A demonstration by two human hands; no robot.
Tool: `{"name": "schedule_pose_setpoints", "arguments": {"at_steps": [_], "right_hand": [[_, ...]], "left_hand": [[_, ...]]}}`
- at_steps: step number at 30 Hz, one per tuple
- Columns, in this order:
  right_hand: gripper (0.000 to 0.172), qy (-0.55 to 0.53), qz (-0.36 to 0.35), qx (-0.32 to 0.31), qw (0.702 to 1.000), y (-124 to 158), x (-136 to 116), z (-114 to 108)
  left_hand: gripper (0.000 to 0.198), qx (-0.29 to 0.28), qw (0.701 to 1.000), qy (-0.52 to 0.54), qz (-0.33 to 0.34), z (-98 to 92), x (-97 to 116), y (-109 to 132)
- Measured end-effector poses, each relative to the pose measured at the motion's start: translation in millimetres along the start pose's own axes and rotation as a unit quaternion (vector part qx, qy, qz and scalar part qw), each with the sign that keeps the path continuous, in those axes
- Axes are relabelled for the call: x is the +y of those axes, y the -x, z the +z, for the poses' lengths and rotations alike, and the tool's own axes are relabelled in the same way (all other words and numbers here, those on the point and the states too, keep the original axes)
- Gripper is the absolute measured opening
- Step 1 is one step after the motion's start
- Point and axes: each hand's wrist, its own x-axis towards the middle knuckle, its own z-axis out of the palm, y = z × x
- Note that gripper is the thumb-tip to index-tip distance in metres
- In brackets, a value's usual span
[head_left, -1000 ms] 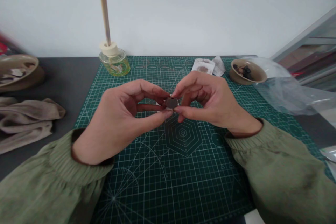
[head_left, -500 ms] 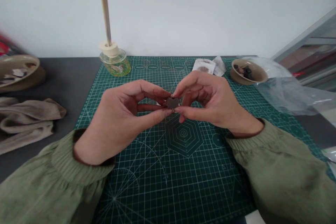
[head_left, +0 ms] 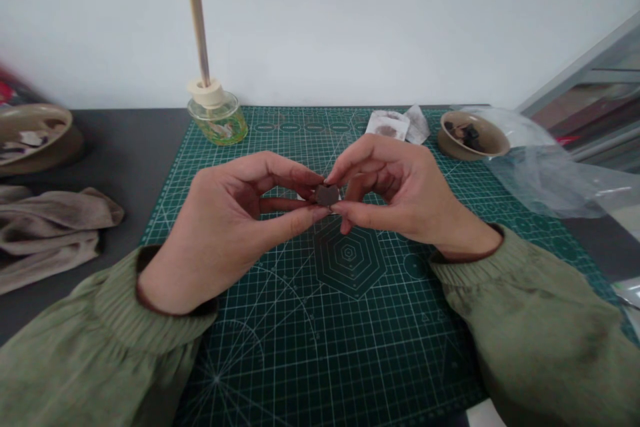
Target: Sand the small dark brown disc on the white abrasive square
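Note:
A small dark brown heart-shaped piece (head_left: 327,195) is held between my two hands above the middle of the green cutting mat (head_left: 380,347). My left hand (head_left: 240,213) pinches it from the left, thumb below and fingers above and behind. From the other side my right hand (head_left: 390,187) grips it between thumb and index finger at its top and bottom edges. The piece's flat face is turned towards me. Something small and pale shows just behind it, mostly hidden by the fingers.
A reed diffuser (head_left: 217,113) stands at the back left. Left are a bowl of pieces (head_left: 70,140) and a brown cloth (head_left: 65,220). At the back right lie white packets (head_left: 387,121), a bowl with dark pieces (head_left: 493,147) and a clear plastic bag (head_left: 550,180).
Both hands keep their pinch on the heart-shaped piece almost unmoved. The whole view has shifted very slightly.

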Motion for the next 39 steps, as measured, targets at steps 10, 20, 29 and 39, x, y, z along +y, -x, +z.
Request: {"name": "schedule_pose_setpoints", "arguments": {"at_steps": [10, 20, 29, 39], "right_hand": [[0.042, 0.002, -0.004, -0.001, 1.0, 1.0, -0.2, 0.2], [0.043, 0.012, 0.008, 0.013, 1.0, -0.2, -2.7, 2.5], [0.038, 0.014, -0.003, 0.011, 1.0, 0.2, 0.1, 1.7], [0.038, 0.021, 0.0, 0.017, 1.0, 0.5, -1.1, 2.5]], "left_hand": [[0.031, 0.007, 1.0, 0.001, -0.01, -0.7, -0.2, -0.8], [0.031, 0.002, 1.0, 0.008, -0.001, -0.4, -2.7, -0.3], [0.031, 0.007, 1.0, 0.007, -0.005, -1.1, -3.0, -0.7], [0.034, 0.009, 1.0, -0.015, 0.0, -3.0, -4.0, 0.3]]}}
